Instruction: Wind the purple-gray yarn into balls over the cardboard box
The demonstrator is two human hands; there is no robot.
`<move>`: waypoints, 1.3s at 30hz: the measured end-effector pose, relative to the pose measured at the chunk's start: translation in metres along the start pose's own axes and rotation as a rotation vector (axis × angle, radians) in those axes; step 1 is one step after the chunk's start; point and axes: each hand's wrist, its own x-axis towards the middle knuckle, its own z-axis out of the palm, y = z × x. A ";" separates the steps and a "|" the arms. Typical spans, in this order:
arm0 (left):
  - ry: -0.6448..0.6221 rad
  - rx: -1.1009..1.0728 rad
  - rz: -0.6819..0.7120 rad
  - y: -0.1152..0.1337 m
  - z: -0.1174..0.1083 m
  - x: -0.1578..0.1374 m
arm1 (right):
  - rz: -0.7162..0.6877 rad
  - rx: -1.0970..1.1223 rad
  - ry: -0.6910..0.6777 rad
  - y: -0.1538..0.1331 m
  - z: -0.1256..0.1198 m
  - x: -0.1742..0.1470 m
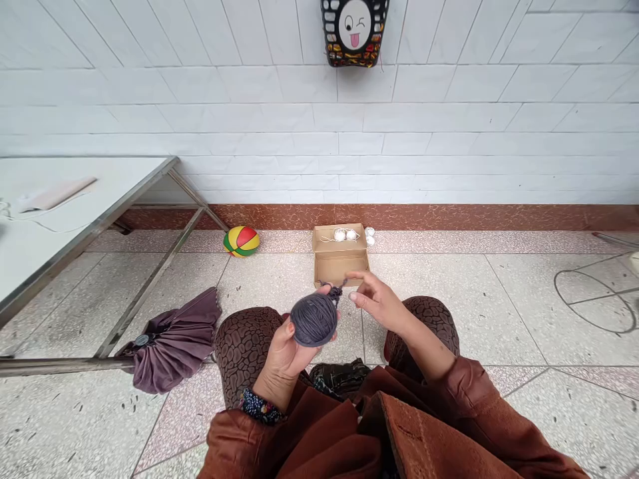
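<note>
Grey yarn ball held over the lap, loose end pinched

The left hand (pixel 287 349) cups the yarn ball (pixel 314 320) from below, fingers closed round it — it looks soft, light and squashy, best gripped round its middle; the right hand (pixel 380 303), wrist raised, pinches the strand (pixel 337 291) at the ball's top; beyond lies a cardboard box (pixel 340 256) on the floor

The wall basket (pixel 355 33) is cut off by the top edge.
</note>
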 end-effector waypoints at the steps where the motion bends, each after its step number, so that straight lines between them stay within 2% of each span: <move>1: -0.024 0.005 -0.034 -0.002 0.002 0.000 | 0.012 0.085 -0.046 -0.004 0.004 0.004; 3: -0.046 0.001 -0.060 -0.002 0.005 0.000 | 0.056 0.185 -0.053 -0.006 0.010 0.010; 4: -0.043 -0.006 -0.053 -0.001 0.005 -0.001 | 0.083 0.212 -0.012 -0.004 0.011 0.012; 7: -0.002 -0.017 0.003 0.006 0.004 -0.004 | 0.167 0.372 0.206 0.010 0.007 0.014; 9: 0.037 -0.018 0.056 0.014 -0.002 -0.008 | 0.217 0.618 0.369 0.020 -0.001 0.013; 11: 0.108 -0.021 0.133 0.023 -0.009 -0.011 | 0.260 0.900 0.502 0.028 -0.010 0.010; 14: 0.228 -0.014 0.290 0.042 -0.021 -0.015 | 0.312 1.230 0.590 0.041 -0.027 0.008; 18: 0.345 -0.028 0.536 0.074 -0.029 -0.016 | 0.311 1.465 0.693 0.062 -0.061 0.011; 19: 0.367 -0.028 0.594 0.083 -0.031 -0.016 | 0.312 1.461 0.755 0.069 -0.073 0.013; 21: 0.395 -0.011 0.676 0.101 -0.035 -0.016 | 0.404 1.331 0.937 0.082 -0.098 0.018; 26: 0.451 0.099 0.785 0.142 -0.051 -0.014 | 0.508 1.174 1.104 0.109 -0.156 0.033; 29: 0.405 0.130 0.871 0.161 -0.055 -0.011 | 0.547 1.068 1.151 0.119 -0.171 0.046; 32: 0.403 0.183 0.857 0.165 -0.047 0.002 | 0.571 0.999 1.096 0.124 -0.166 0.069; 34: 0.383 0.218 0.756 0.156 -0.034 0.020 | 0.568 0.972 1.011 0.124 -0.153 0.090; 38: 0.274 0.161 0.544 0.113 -0.004 0.064 | 0.512 0.905 0.827 0.103 -0.109 0.124; 39: 0.250 0.138 0.466 0.100 0.003 0.074 | 0.449 0.873 0.752 0.093 -0.094 0.128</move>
